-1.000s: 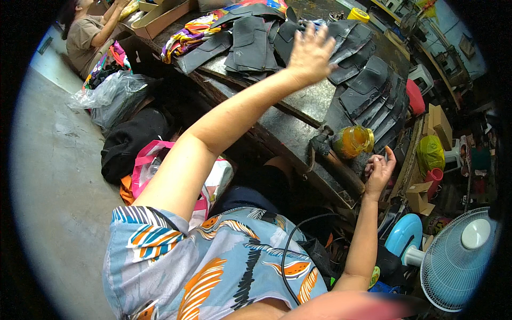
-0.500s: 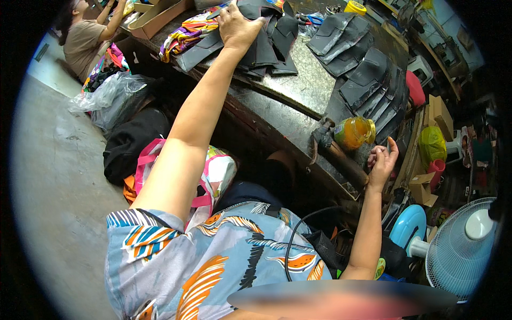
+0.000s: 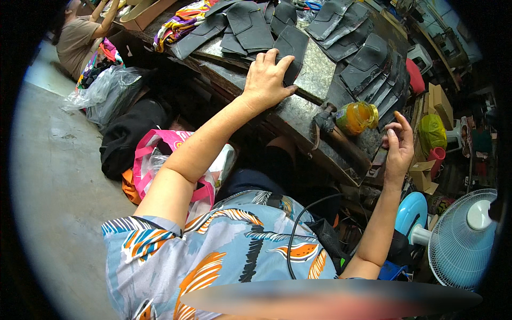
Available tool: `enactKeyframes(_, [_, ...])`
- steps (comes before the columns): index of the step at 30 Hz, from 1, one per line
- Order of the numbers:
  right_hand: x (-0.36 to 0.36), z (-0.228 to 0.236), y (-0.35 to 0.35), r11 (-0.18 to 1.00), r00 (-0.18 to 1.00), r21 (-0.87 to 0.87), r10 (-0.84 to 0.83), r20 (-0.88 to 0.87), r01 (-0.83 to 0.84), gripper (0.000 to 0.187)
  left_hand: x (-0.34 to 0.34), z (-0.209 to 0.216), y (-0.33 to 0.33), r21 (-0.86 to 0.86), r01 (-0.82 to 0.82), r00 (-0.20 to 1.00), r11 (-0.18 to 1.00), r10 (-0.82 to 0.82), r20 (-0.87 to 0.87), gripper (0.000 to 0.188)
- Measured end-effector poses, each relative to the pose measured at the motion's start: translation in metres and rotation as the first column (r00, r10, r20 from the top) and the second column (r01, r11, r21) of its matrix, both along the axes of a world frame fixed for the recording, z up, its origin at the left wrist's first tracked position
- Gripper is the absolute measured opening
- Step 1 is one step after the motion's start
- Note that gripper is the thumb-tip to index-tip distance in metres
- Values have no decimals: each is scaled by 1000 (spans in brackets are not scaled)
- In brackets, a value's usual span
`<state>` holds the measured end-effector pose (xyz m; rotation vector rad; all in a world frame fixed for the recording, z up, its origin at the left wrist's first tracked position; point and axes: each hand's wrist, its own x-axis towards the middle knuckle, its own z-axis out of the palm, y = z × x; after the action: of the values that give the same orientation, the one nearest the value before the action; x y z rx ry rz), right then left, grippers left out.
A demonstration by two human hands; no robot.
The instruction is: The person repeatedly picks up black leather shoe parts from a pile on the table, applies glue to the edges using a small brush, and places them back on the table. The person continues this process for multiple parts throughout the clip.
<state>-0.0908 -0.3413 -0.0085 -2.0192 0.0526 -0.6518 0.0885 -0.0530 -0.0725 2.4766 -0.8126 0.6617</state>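
Note:
My left hand (image 3: 268, 80) is at the near edge of the workbench. Its fingers and thumb close on the lower end of a flat black leather-like piece (image 3: 292, 47), whose far end rests by other such pieces. Several more black pieces (image 3: 248, 26) lie overlapping behind it. My right hand (image 3: 399, 146) is raised beside the bench's right side, holding nothing I can see. Its index finger is stretched out, with an orange-brown tip, and the other fingers are loosely bent. Near it a glass jar (image 3: 356, 118) of yellow-orange stuff leans on the bench next to a hammer (image 3: 341, 146).
More black pieces (image 3: 373, 69) are fanned out at the bench's right. Colourful cloth (image 3: 181, 24) lies at the far left. Bags (image 3: 141, 160) crowd the floor on my left. A fan (image 3: 464, 240) stands at right. Another person (image 3: 80, 40) works at far left.
My left hand has come from the far pile toward me and to the right, with a black piece now under its fingers. My right hand has risen slightly and shifted right.

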Motion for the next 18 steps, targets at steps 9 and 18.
enactKeyframes(9, [25, 34, 17, 453, 985, -891, -129, -114, -44, 42, 26, 12, -18, 130, -218, 963, 967, 235, -129, 80])
enactKeyframes(18, [20, 40, 18, 445, 992, -892, -119, 30, 80, 44, 2, 28, 0, -758, -171, 674, 630, -486, -556, 79])
